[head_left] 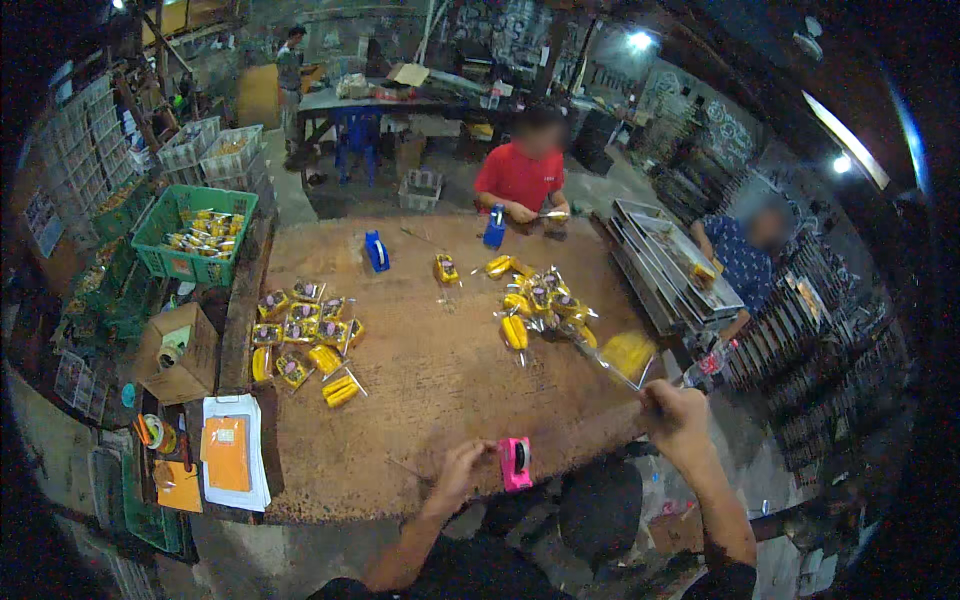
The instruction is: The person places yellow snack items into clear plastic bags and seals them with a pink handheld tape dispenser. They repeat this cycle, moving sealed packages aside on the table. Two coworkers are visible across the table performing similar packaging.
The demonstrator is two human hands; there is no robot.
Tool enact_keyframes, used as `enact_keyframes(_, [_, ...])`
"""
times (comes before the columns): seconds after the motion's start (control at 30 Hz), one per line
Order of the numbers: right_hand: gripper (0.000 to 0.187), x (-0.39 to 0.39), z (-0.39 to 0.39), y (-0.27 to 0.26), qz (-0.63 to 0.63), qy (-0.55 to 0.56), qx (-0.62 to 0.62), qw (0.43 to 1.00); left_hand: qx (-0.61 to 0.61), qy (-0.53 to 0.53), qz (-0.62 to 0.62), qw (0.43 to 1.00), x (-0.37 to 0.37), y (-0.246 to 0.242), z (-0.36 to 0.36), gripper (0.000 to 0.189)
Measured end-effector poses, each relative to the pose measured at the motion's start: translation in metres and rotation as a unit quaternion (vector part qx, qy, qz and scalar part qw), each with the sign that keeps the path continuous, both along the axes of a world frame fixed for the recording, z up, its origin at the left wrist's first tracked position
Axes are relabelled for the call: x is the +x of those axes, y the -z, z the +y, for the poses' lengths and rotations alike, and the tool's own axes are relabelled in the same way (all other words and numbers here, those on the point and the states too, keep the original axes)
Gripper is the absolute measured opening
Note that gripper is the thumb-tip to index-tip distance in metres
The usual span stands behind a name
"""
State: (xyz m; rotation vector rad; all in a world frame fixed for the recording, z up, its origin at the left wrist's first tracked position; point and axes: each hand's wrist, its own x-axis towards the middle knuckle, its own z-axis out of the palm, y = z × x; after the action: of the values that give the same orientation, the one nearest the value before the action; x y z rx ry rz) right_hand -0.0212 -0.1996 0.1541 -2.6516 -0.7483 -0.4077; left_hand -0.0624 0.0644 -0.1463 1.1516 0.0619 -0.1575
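Observation:
My right hand, raised at the table's right edge, grips the end of a clear plastic pack with yellow contents, blurred by motion. Beside the front edge, my left hand has its fingertips at the left side of a pink tape dispenser. Whether those fingers pinch anything is too small to tell. Ahead of my right hand lies a loose pile of clear packs with yellow contents, some bearing labels. Another group of such packs lies at the left of the wooden table.
Across the table, a person in a red shirt works near two blue tape dispensers. Another person stands behind stacked metal trays at right. A green crate, cardboard box and papers line the left side.

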Motion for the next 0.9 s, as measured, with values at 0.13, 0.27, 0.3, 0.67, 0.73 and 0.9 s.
enact_keyframes(0.13, [0.018, -0.011, -0.021, -0.009, -0.017, -0.037, -0.004, 0.999, 0.061, 0.049, 0.083, 0.993, -0.013, -0.016, -0.029, 0.033])
enact_keyframes(0.27, [0.005, -0.014, -0.021, -0.023, -0.091, -0.027, 0.012, 0.995, 0.001, 0.083, -0.025, 0.996, -0.015, -0.027, -0.046, 0.034])
enact_keyframes(0.3, [0.003, -0.01, -0.024, -0.026, -0.128, 0.03, 0.021, 0.991, 0.013, 0.084, -0.006, 0.996, -0.015, -0.028, -0.05, 0.035])
enact_keyframes(0.67, [0.001, -0.049, -0.112, 0.004, -0.168, -0.188, -0.092, 0.963, -0.365, 0.366, 0.166, 0.84, -0.044, -0.052, -0.117, 0.065])
enact_keyframes(0.73, [0.004, -0.056, -0.117, 0.014, -0.12, -0.226, -0.073, 0.964, -0.311, 0.263, 0.182, 0.895, -0.041, -0.066, -0.131, 0.071])
enact_keyframes(0.9, [0.014, -0.063, -0.141, 0.027, -0.14, -0.219, -0.092, 0.961, -0.342, 0.274, 0.168, 0.883, -0.024, -0.115, -0.139, 0.088])
